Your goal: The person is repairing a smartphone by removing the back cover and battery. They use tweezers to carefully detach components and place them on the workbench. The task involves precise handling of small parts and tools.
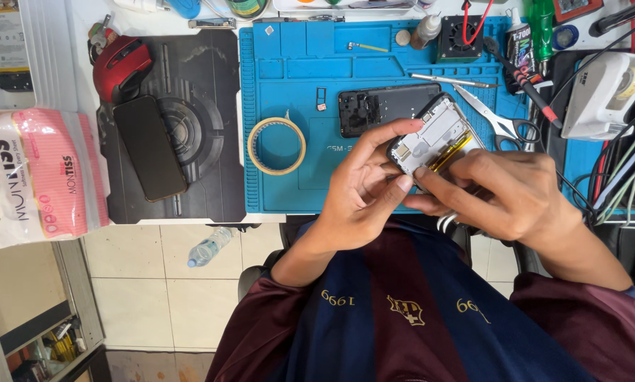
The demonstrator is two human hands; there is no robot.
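Both hands curl in a closed grip on the opened black phone frame with white inner plate (436,138): left hand (363,191) under its lower end, right hand (508,194) beside, fingertips pinching the edge.

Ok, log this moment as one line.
left hand: grips opened phone | right hand: fingertip on phone | blue mat: tape roll, back cover
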